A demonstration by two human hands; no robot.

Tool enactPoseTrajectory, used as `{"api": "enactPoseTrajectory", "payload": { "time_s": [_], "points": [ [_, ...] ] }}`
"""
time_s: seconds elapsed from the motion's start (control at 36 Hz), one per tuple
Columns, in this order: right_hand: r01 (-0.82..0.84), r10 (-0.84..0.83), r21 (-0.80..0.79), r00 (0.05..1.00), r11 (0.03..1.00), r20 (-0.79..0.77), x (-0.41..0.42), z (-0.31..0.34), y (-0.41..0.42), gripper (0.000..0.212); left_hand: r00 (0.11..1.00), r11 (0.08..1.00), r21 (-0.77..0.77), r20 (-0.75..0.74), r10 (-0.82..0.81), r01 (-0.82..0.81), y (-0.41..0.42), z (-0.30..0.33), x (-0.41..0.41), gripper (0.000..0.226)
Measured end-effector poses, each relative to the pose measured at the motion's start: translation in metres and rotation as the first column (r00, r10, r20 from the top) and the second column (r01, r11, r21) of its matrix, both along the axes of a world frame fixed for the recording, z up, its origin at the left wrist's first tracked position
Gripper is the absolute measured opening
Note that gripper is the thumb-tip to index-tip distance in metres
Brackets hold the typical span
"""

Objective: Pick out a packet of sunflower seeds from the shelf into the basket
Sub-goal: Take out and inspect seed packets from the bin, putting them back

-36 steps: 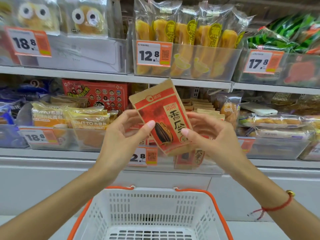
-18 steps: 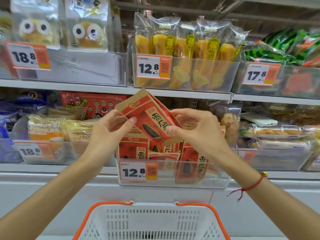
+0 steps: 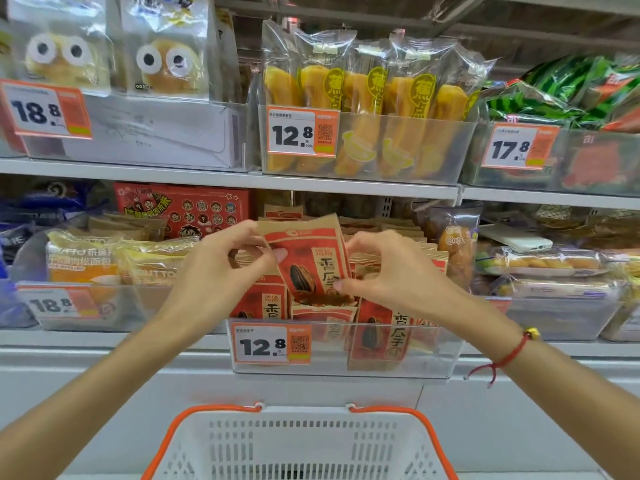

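While our left hand (image 3: 221,268) and right hand (image 3: 391,271) pinch the sunflower seed packet (image 3: 308,261) with curled fingers, it hangs tilted over its clear shelf bin (image 3: 433,358), above the white basket (image 3: 304,445).

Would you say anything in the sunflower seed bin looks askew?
Yes: one packet at the clear bin's front right leans over, while its neighbours stand straighter. The held packet looks undamaged.

Your packet (image 3: 311,261) sits between left hand (image 3: 221,271) and right hand (image 3: 391,271), above the bin (image 3: 433,355); basket (image 3: 298,445) below, nearer you.
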State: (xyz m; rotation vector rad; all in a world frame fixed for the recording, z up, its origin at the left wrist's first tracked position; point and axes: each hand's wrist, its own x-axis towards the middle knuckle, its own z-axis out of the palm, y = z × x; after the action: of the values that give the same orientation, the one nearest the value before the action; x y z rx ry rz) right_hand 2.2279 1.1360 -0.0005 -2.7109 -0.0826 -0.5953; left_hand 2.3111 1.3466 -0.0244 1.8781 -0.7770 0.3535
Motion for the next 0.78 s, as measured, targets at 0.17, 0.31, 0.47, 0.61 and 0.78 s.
{"api": "enactPoseTrajectory", "payload": {
  "time_s": [0.17,0.31,0.47,0.61,0.78],
  "points": [
    [-0.072,0.059,0.033,0.955,0.997,0.291,-0.001,-0.020,-0.006,0.031,0.973,0.955,0.270,0.224,0.063,-0.124,-0.009,0.002,-0.001,0.022],
    [-0.053,0.067,-0.048,0.934,0.997,0.351,-0.001,-0.019,-0.007,0.013,0.919,0.863,0.463,0.395,0.001,-0.200,-0.015,-0.002,0.004,0.038],
    [-0.020,0.094,-0.228,0.943,0.973,0.318,-0.003,-0.007,-0.004,0.014,0.862,0.913,0.380,0.502,-0.070,-0.147,-0.011,-0.006,0.005,0.046],
    [-0.049,0.144,-0.355,0.958,0.934,0.248,-0.005,-0.009,-0.004,0.020,0.738,0.842,0.509,0.636,-0.225,-0.182,-0.007,-0.014,0.003,0.056],
    [-0.012,0.086,-0.516,0.989,0.856,0.120,-0.004,-0.034,-0.006,0.066,0.685,0.866,0.432,0.712,-0.156,-0.253,-0.006,-0.018,-0.002,0.071]
  ]
}}
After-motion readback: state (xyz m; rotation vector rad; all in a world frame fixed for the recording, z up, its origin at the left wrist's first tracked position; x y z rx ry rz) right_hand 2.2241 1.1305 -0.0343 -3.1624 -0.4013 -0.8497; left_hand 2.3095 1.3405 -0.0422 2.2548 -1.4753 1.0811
